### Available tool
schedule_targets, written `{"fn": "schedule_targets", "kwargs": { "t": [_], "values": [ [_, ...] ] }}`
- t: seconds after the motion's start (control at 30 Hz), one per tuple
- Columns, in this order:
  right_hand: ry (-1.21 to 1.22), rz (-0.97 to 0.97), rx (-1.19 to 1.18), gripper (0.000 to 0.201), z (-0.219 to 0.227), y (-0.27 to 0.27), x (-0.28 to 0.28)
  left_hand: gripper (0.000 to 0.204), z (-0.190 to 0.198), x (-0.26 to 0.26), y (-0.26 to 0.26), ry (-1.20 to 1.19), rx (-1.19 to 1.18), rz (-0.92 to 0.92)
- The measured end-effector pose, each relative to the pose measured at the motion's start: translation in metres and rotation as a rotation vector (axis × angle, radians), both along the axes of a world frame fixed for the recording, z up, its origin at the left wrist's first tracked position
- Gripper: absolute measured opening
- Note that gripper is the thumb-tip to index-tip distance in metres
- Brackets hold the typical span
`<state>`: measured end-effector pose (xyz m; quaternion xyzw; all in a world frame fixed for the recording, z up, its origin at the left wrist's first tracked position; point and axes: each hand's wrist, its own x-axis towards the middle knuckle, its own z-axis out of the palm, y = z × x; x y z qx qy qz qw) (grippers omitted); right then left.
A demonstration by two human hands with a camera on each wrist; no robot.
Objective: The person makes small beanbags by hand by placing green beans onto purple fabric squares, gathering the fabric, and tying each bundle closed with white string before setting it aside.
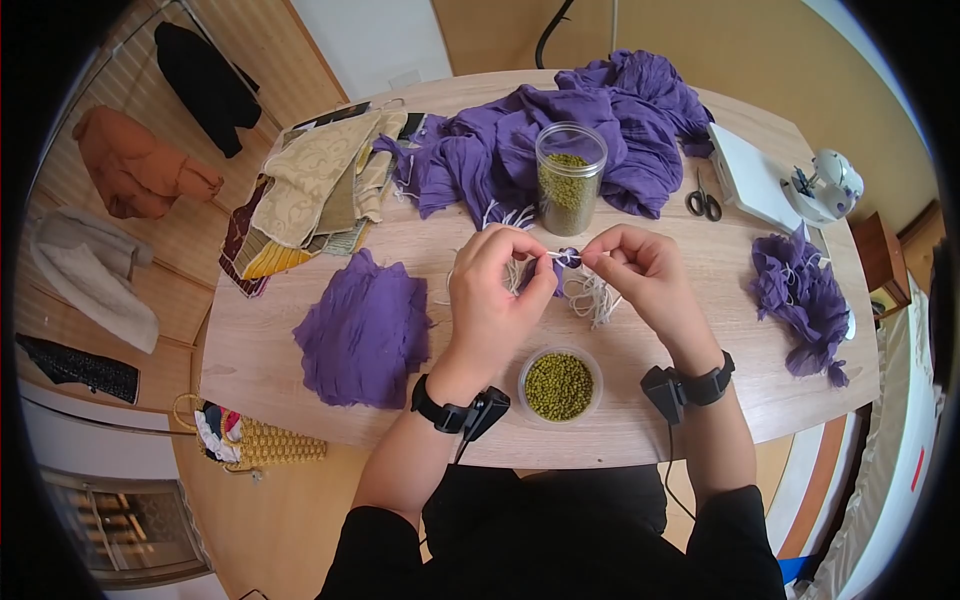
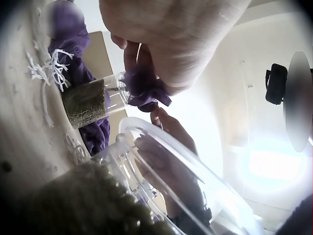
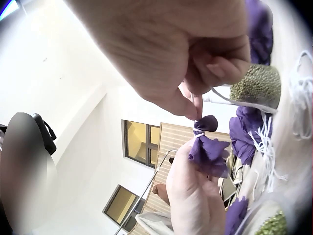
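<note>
Between my hands is a small purple cloth bundle (image 3: 209,147), with white string (image 3: 199,132) wound round its neck below a rounded end. My left hand (image 1: 505,290) pinches the string close to the bundle, thumb against forefinger, and the loose cloth hangs beside its fingers. From the other side my right hand (image 1: 645,275) pinches the string between thumb and forefinger, its other fingers curled in. Just in front of me stands a round tub of green beans (image 1: 560,387). Behind the hands is a clear jar (image 1: 571,180) partly filled with the same beans.
White strings (image 1: 595,298) lie under my hands. Purple cloth pieces (image 1: 362,330) are stacked at left; a large purple cloth (image 1: 640,130) is heaped at the back. Patterned fabrics (image 1: 310,195) lie back left. Scissors (image 1: 703,195) and a crumpled purple cloth (image 1: 800,300) are at right.
</note>
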<state>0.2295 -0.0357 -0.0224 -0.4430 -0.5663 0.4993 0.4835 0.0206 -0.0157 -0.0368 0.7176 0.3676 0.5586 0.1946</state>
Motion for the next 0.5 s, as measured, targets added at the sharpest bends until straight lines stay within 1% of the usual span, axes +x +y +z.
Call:
{"fn": "schedule_targets", "kwargs": {
  "t": [0.17, 0.4, 0.47, 0.5],
  "values": [
    [-0.053, -0.044, -0.010, 0.010, 0.001, -0.001, 0.002, 0.013, 0.001, -0.004, 0.003, 0.036, 0.021, 0.080],
    [-0.067, -0.066, 0.008, 0.010, 0.006, -0.003, 0.000, 0.013, 0.000, -0.008, 0.003, 0.042, 0.008, 0.087],
    [-0.156, -0.050, 0.027, 0.012, 0.009, -0.005, 0.002, 0.010, -0.002, -0.008, 0.003, -0.033, -0.075, 0.056],
    [-0.158, -0.061, 0.026, 0.012, 0.012, -0.007, 0.002, 0.010, -0.001, -0.007, 0.002, -0.036, -0.075, 0.045]
  ]
}}
